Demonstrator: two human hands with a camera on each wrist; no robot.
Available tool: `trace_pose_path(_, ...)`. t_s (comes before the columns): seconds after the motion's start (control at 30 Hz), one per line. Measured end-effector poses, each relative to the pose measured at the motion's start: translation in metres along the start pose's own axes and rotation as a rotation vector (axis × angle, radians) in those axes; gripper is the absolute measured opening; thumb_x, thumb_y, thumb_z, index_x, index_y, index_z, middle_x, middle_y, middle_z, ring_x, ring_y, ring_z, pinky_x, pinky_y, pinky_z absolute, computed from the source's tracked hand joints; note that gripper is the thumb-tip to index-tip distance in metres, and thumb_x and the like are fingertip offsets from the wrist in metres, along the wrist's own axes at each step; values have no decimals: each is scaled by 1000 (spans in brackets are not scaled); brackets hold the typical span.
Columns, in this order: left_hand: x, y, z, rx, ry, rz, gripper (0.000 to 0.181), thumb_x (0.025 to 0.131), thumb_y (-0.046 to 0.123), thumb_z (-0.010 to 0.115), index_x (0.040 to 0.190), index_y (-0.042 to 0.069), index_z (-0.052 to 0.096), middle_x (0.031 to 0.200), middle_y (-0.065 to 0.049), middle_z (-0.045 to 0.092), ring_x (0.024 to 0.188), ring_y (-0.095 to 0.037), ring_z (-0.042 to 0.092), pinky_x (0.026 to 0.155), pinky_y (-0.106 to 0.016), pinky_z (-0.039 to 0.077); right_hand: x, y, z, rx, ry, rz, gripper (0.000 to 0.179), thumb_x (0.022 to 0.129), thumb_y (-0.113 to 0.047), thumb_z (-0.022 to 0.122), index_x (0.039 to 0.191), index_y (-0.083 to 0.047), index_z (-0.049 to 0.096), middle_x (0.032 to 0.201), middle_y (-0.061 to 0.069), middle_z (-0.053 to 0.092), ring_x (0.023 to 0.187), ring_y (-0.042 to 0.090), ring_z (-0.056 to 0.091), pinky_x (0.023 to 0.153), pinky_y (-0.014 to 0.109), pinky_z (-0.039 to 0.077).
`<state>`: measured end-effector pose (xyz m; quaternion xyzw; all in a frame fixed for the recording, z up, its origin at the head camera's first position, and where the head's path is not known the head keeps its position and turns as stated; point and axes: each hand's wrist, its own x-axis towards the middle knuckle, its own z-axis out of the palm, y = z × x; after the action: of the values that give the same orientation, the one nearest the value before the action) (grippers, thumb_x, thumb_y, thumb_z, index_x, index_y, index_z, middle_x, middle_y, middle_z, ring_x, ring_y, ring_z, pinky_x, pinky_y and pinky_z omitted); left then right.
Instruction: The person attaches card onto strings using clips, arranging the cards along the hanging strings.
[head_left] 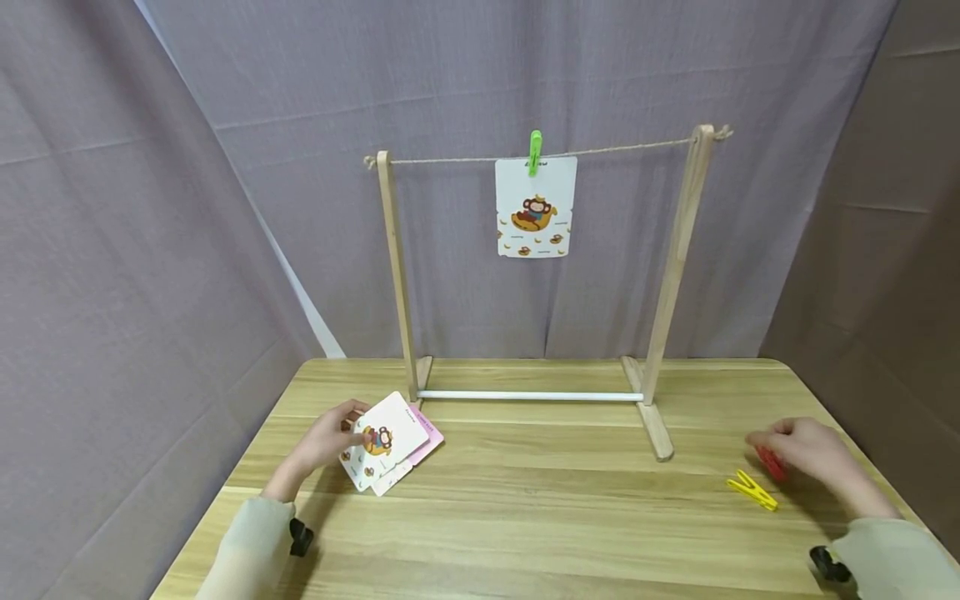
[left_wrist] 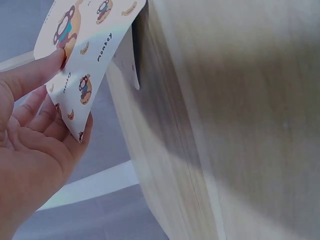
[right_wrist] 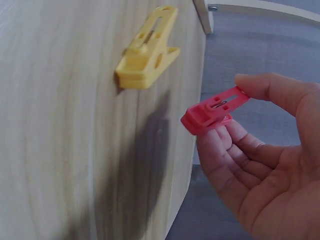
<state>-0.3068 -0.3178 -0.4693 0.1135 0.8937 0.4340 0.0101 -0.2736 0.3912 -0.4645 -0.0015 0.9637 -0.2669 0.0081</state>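
Observation:
My left hand (head_left: pixel 327 435) pinches a white card (head_left: pixel 397 433) printed with a monkey on a banana, the thumb on its printed face. Under that card, a pink-and-white card (head_left: pixel 429 447) shows at the right side. In the left wrist view the monkey card (left_wrist: pixel 100 50) is tilted, its lower corner between thumb and fingers. At the table's right, my right hand (head_left: pixel 808 450) holds a red clothespin (right_wrist: pixel 212 112) between thumb and fingers, above the wood. Beside it a yellow clothespin (head_left: pixel 752 490) lies on the table.
A wooden stand (head_left: pixel 678 242) carries a rope (head_left: pixel 622 150) between two posts, with a white bar (head_left: pixel 525 396) low across it. A green clothespin (head_left: pixel 535 154) holds another monkey card (head_left: pixel 534 233) on the rope. Grey curtains (head_left: pixel 465 317) hang behind the wooden table (head_left: pixel 540 525).

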Motion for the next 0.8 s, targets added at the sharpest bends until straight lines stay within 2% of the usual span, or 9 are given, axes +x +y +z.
trace_pose_path(0.2, 3, 2, -2, 20, 10, 12, 40, 87, 3, 75, 124, -2, 61, 103, -12, 66, 85, -22, 61, 73, -32, 52, 2, -2, -7, 144, -30, 40, 41, 101, -39, 58, 94, 0, 70, 79, 2, 67, 73, 11, 61, 65, 24, 45)
trace_pose_path(0.43, 2, 7, -5, -29, 6, 36, 41, 87, 2, 74, 125, -5, 58, 101, -15, 67, 82, -20, 61, 67, -29, 53, 5, -3, -10, 282, -23, 87, 60, 100, -41, 61, 118, 15, 60, 95, 7, 73, 78, 13, 69, 69, 24, 53)
trace_pose_path(0.57, 3, 7, -4, -37, 6, 53, 42, 87, 2, 74, 125, -7, 58, 99, -16, 68, 81, -19, 60, 65, -30, 52, 4, -3, -9, 379, -9, 74, 64, 100, -36, 62, 124, 22, 53, 99, 8, 73, 78, 8, 69, 71, 25, 57)
trace_pose_path(0.8, 6, 6, -5, 0, 15, 51, 39, 87, 2, 75, 123, -5, 61, 96, -11, 68, 80, -18, 59, 65, -26, 50, 5, 2, -5, 523, -15, 49, 51, 102, -30, 62, 121, 17, 58, 94, -6, 72, 82, 5, 69, 76, 27, 59)
